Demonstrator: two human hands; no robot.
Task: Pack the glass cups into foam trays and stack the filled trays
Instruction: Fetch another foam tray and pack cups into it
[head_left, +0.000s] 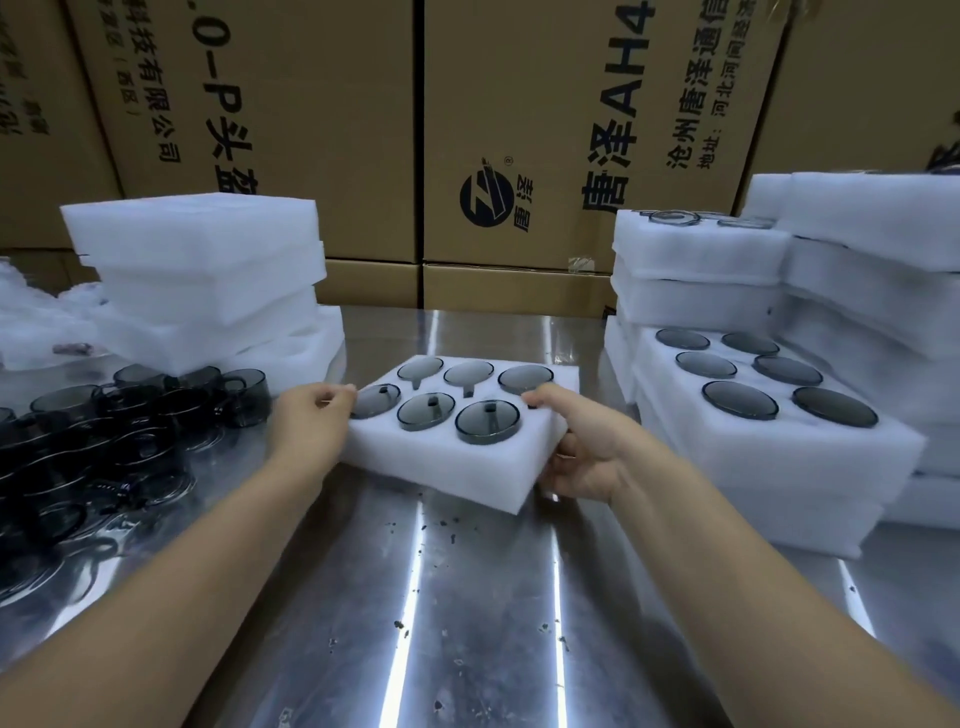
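Observation:
A white foam tray (447, 462) with several smoky grey glass cups (487, 422) seated in its round holes is held tilted just above the steel table. My left hand (311, 421) grips its left edge, thumb on top. My right hand (582, 447) clasps its right front corner, fingers under the foam. To the right stands a stack of filled trays (779, 467), its top tray showing several cups (740, 399). Loose grey cups (145, 410) lie crowded at the left.
A pile of foam trays (202, 280) stands at the back left, taller foam stacks (857, 270) at the back right. Large cardboard boxes (519, 130) wall off the rear. The steel table (467, 597) carries small dark crumbs.

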